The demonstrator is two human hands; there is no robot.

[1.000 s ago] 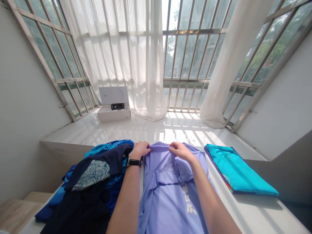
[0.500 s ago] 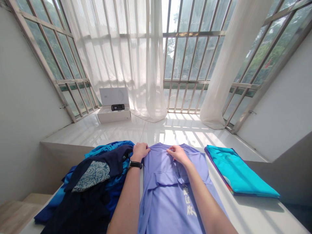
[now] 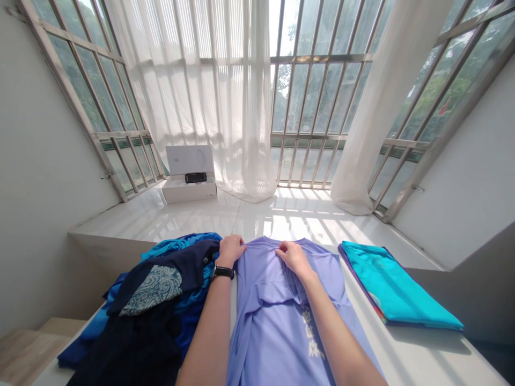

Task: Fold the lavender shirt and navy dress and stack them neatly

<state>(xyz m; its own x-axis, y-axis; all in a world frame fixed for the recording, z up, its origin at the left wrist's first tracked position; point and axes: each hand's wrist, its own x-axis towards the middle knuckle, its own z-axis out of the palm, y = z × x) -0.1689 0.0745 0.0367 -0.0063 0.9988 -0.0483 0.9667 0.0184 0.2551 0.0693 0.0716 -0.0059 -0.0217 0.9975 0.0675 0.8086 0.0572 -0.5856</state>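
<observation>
Three lots of clothing lie on a white ledge [image 3: 426, 348]: in the middle a lavender T-shirt [image 3: 277, 321] spread flat with pale lettering on its front, to its left a heap of navy and bright blue garments [image 3: 161, 289], and to its right a folded turquoise garment [image 3: 394, 289] with a purple edge. The person's left hand [image 3: 230, 250], with a black wristwatch [image 3: 223, 272] on its wrist, sits curled at the shirt's collar, just beside the heap; whether it grips the cloth, I cannot tell. The right hand [image 3: 293, 258] is closed lightly, pinching the fabric just below the neckline. Well beyond, on a glossy white floor [image 3: 281, 220], an open white box [image 3: 189, 177] holds a black device [image 3: 196, 177], in front of sheer white curtains [image 3: 225, 107] and barred windows [image 3: 309, 107].
</observation>
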